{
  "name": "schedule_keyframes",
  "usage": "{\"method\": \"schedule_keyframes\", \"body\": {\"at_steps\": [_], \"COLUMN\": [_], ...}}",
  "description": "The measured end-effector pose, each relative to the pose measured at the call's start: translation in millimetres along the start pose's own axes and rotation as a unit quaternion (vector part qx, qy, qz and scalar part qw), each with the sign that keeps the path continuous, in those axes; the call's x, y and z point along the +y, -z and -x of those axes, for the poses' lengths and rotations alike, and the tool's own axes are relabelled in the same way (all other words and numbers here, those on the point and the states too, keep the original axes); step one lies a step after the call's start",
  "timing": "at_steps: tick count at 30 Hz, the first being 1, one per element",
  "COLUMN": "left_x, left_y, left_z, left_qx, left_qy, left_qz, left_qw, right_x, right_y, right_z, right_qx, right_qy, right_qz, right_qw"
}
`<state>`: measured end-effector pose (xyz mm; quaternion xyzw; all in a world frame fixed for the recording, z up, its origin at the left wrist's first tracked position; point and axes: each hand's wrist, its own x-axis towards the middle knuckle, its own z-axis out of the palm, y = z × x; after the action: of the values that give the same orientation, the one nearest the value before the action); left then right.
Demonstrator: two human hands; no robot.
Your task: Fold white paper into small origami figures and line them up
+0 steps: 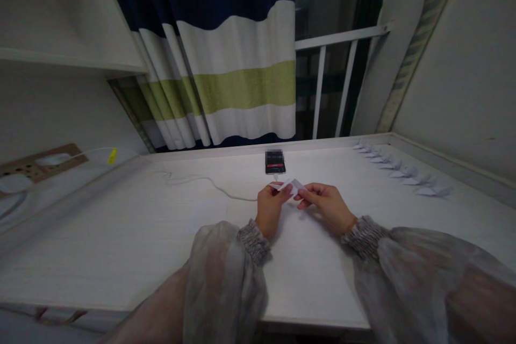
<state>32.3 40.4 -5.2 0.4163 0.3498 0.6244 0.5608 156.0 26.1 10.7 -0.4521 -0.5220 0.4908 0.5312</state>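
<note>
— Notes on the grip?
— Both hands closed to a pinch. My left hand (pixel 271 208) has the left side of the folded white paper (pixel 297 187), thumb on top; my right hand (pixel 328 205) nips its right edge with the fingertips. Small gap between the hands.

— Position?
— Paper between my hands, over the white desk (pixel 157 263), just on the near side of the phone (pixel 274 162). Whether my wrists rest on the desk, I cannot tell. A row of small folded papers (pixel 398 174) stands well apart, to the right.

— Step in hand?
— Mid-fold, by my reading: creases present, shape being worked. Exact crease too small to make out.

— Next move calls for?
— Probably a steady left pinch, edges lined up, light right-hand pressure. A slip could skew the crease.
</note>
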Motion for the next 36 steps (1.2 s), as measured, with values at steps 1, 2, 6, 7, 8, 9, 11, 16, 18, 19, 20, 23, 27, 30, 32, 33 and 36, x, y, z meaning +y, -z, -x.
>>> {"method": "schedule_keyframes", "body": {"at_steps": [1, 2, 6, 7, 8, 9, 11, 16, 18, 19, 20, 23, 27, 30, 32, 33, 36], "left_x": [0.0, 0.0, -0.1, 0.1, 0.5, 0.9, 1.6, -0.4, -2.8, -4.2, -5.5, -8.9, -7.5, -1.3, 2.8, 4.2, 5.3], "left_y": [0.0, 0.2, 1.5, 1.6, 1.5, 1.1, 0.0, -0.7, 0.5, 1.2, 1.9, 3.1, 1.7, -0.8, -1.9, -2.1, -1.4], "left_z": [-0.1, -0.4, -1.7, -1.8, -1.6, -1.3, -0.3, 1.4, 1.1, 0.8, 0.5, -0.3, 0.8, 2.9, 3.6, 3.6, 1.9], "left_qx": [-0.003, -0.006, -0.002, 0.003, 0.008, 0.012, 0.012, -0.005, -0.013, -0.016, -0.016, -0.011, -0.012, -0.004, 0.004, 0.005, 0.001], "left_qy": [0.006, 0.012, 0.014, 0.009, 0.004, 0.001, -0.001, -0.017, -0.035, -0.047, -0.059, -0.080, -0.069, -0.030, -0.009, -0.005, -0.011], "left_qz": [0.010, 0.018, 0.011, 0.001, -0.009, -0.020, -0.039, -0.099, -0.126, -0.137, -0.145, -0.160, -0.149, -0.104, -0.071, -0.059, -0.041], "left_qw": [1.000, 1.000, 1.000, 1.000, 1.000, 1.000, 0.999, 0.995, 0.991, 0.989, 0.988, 0.984, 0.986, 0.994, 0.997, 0.998, 0.999], "right_x": [-0.1, -0.1, 2.3, 3.0, 3.6, 3.9, 3.5, 2.1, 2.6, 2.8, 3.1, 3.1, 2.9, 3.8, 4.3, 4.5, 4.2], "right_y": [-0.2, -0.4, -0.8, -0.8, -0.6, -0.3, 0.8, 4.0, 4.2, 4.0, 3.5, 1.8, 2.4, 6.4, 9.0, 9.9, 10.1], "right_z": [0.1, 0.3, 2.9, 3.9, 4.9, 5.8, 6.6, 4.2, 3.4, 3.3, 3.5, 4.9, 5.6, 3.9, 2.3, 1.5, 0.4], "right_qx": [0.000, -0.001, -0.015, -0.018, -0.018, -0.013, 0.010, 0.035, 0.027, 0.024, 0.024, 0.038, 0.047, 0.041, 0.041, 0.041, 0.030], "right_qy": [-0.004, -0.007, 0.003, 0.019, 0.041, 0.069, 0.128, 0.193, 0.198, 0.200, 0.202, 0.207, 0.271, 0.358, 0.405, 0.425, 0.460], "right_qz": [0.003, 0.009, 0.092, 0.130, 0.175, 0.227, 0.338, 0.485, 0.501, 0.509, 0.516, 0.552, 0.593, 0.614, 0.624, 0.626, 0.624], "right_qw": [1.000, 1.000, 0.996, 0.991, 0.984, 0.971, 0.932, 0.853, 0.842, 0.837, 0.832, 0.807, 0.756, 0.703, 0.667, 0.653, 0.631]}}
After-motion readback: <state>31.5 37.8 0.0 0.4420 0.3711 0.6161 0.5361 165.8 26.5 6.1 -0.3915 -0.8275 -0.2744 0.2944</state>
